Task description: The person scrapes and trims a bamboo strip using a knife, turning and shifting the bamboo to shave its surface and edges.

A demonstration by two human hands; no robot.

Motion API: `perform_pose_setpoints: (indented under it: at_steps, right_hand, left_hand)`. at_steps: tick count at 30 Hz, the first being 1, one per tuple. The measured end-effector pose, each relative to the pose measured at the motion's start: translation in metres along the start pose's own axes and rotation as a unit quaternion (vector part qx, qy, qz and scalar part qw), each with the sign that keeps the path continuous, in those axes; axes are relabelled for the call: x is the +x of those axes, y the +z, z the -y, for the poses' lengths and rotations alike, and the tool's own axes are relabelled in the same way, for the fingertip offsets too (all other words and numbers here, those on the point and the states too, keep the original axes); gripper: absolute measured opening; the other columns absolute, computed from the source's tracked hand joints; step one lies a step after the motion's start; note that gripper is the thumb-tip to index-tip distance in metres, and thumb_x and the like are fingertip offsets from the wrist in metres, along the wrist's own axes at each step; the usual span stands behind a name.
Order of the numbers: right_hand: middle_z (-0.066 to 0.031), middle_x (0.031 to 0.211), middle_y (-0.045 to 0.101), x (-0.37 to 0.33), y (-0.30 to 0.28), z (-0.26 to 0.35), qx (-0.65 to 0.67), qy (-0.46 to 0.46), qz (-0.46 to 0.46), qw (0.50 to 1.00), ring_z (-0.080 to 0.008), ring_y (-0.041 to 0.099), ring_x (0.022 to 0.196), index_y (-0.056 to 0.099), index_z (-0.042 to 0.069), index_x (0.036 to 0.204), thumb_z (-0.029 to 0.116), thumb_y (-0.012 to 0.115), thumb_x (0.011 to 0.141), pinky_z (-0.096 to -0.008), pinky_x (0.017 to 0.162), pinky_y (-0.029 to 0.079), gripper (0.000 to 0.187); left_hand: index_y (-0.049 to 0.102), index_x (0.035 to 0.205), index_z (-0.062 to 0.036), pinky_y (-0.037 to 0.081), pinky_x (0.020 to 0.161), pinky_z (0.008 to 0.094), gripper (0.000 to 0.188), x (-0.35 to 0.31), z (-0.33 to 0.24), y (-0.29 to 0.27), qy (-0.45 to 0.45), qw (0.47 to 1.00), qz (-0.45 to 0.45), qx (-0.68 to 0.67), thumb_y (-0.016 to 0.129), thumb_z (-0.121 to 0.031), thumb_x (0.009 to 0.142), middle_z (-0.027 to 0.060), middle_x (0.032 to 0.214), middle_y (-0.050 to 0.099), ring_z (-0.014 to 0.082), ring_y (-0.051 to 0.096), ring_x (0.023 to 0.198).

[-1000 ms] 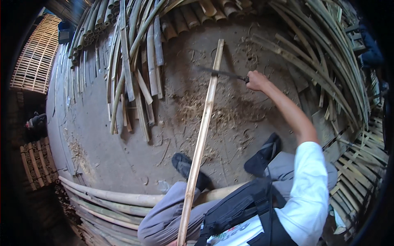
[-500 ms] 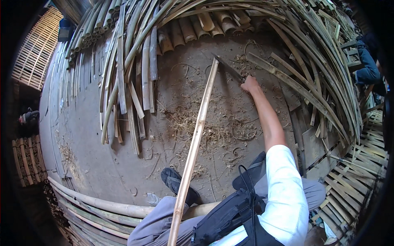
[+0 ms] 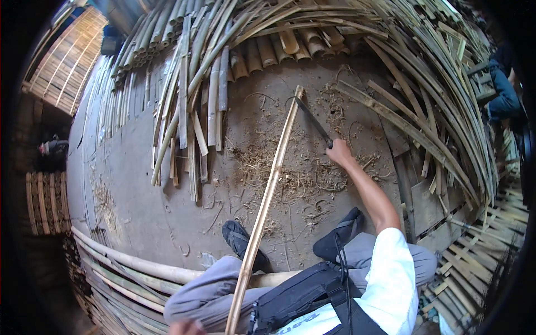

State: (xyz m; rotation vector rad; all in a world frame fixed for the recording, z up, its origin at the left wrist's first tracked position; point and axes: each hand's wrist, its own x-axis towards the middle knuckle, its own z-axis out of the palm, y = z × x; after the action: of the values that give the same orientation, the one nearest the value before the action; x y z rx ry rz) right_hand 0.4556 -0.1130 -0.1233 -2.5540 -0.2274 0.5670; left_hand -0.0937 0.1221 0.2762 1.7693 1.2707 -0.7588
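A long split bamboo strip [image 3: 272, 181] runs from the lower edge between my legs up over the floor, its far end raised in the middle of the view. My right hand [image 3: 339, 152] is closed round the handle of a long dark-bladed knife [image 3: 314, 122]. The blade slants up to the left, and its tip end meets the strip just below the far end. At the lower edge shows part of my left hand [image 3: 187, 328], smeared by motion and beside the strip's near part. Its fingers cannot be made out.
Curled shavings [image 3: 290, 173] lie scattered over the floor [image 3: 145, 184]. Split bamboo lengths [image 3: 190, 111] are heaped at the back left, more strips [image 3: 413, 123] at the right. Bamboo poles [image 3: 156, 271] lie across the near left. A person in blue trousers [image 3: 498, 92] is at the far right.
My right hand has come nearer with the knife, and the blade now lies across the strip below its end. My left hand has come into view at the lower edge.
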Motion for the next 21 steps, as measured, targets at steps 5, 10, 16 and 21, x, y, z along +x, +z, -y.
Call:
perform_pose_setpoints:
  at_steps: [5, 10, 16, 21]
  right_hand:
    - [-0.0286, 0.084, 0.066, -0.049, 0.003, -0.017, -0.042, -0.106, 0.001, 0.994, -0.0408, 0.066, 0.084, 0.067, -0.006, 0.082, 0.027, 0.068, 0.074, -0.0476, 0.074, 0.054, 0.034]
    - [-0.0243, 0.089, 0.067, -0.119, -0.021, 0.008, -0.032, -0.176, 0.073, 0.981, -0.0392, 0.066, 0.087, 0.07, 0.007, 0.088, 0.027, 0.066, 0.073, -0.0493, 0.077, 0.053, 0.025]
    - [-0.0238, 0.09, 0.068, -0.14, -0.029, 0.008, -0.121, -0.202, 0.152, 0.96, -0.0396, 0.066, 0.088, 0.07, 0.008, 0.094, 0.019, 0.063, 0.068, -0.049, 0.079, 0.053, 0.029]
    - [-0.0302, 0.092, 0.065, -0.085, 0.016, -0.062, -0.052, -0.006, 0.093, 0.994, -0.0413, 0.066, 0.089, 0.068, -0.006, 0.09, 0.027, 0.064, 0.071, -0.0462, 0.08, 0.054, 0.038]
  left_hand:
    - [0.051, 0.122, -0.0011, 0.049, 0.077, 0.0254, 0.036, 0.145, -0.102, 0.05, 0.285, 0.936, -0.1, -0.183, 0.063, -0.016, 0.091, 0.0065, 0.104, 0.065, 0.0133, 0.062, 0.093]
    - [0.052, 0.111, -0.0062, 0.047, 0.056, 0.0259, 0.029, 0.224, -0.099, 0.154, 0.15, 0.93, 0.153, -0.298, 0.058, -0.03, 0.095, 0.0013, 0.072, 0.06, 0.0131, 0.059, 0.061]
    - [0.041, 0.082, -0.0157, 0.026, 0.04, 0.022, 0.023, 0.158, -0.054, 0.146, 0.048, 0.923, 0.21, -0.32, 0.046, -0.028, 0.101, -0.0077, 0.061, 0.03, 0.0047, 0.029, 0.047]
    - [0.048, 0.086, -0.0118, 0.023, 0.039, 0.0212, 0.017, 0.081, 0.002, 0.085, -0.043, 0.946, 0.17, -0.273, 0.048, -0.022, 0.1, -0.0081, 0.061, 0.034, 0.0034, 0.029, 0.046]
